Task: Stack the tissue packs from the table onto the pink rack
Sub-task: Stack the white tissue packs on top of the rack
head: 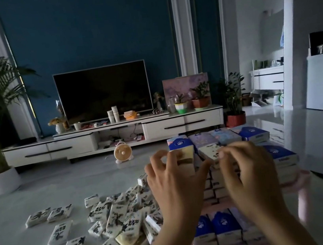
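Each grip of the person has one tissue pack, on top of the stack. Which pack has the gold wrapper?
The gold pack in the left grip; the white pack at the right grip carries black print instead.

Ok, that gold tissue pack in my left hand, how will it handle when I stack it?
Probably light and soft: the gold tissue pack is small, gripped by your left hand alone. Its flat faces should not roll, though the shiny wrap may slide.
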